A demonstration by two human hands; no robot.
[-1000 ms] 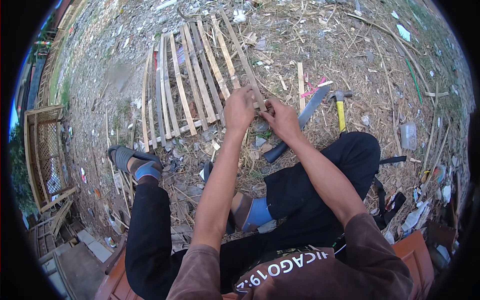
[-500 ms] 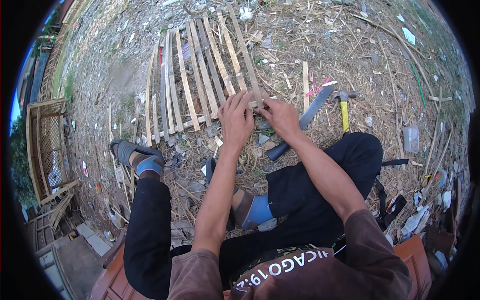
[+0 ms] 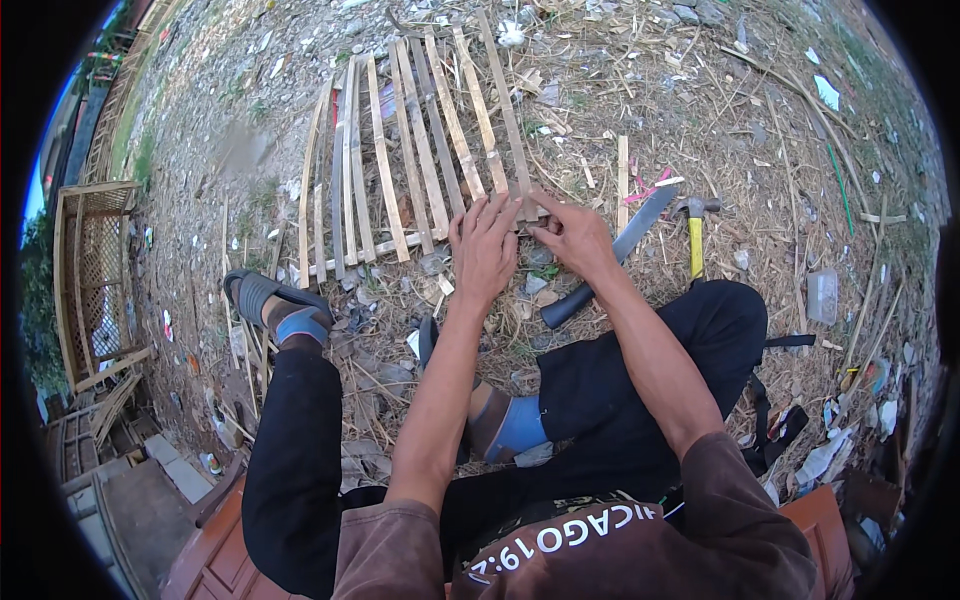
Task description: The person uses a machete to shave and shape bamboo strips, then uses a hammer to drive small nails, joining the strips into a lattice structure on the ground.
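Several thin wooden slats lie side by side in a row, their near ends along a narrow wooden crosspiece. My left hand has its fingers bent over the crosspiece near its right end, with the slats' ends hidden beneath them. Beside it, my right hand pinches the near end of the rightmost slat between thumb and forefinger. The two hands' fingertips almost meet there. Anything small between the fingers cannot be made out.
Right of my hands lie a machete with a dark handle, a hammer with a yellow handle and a loose wood strip. Dry straw and litter cover the ground. A lattice-sided wooden frame stands far left; a clear plastic container lies right.
The whole view has shifted slightly, so slats and tools sit a little farther right. My left fingers have spread somewhat over the slat ends; my right hand stays at the rightmost slat.
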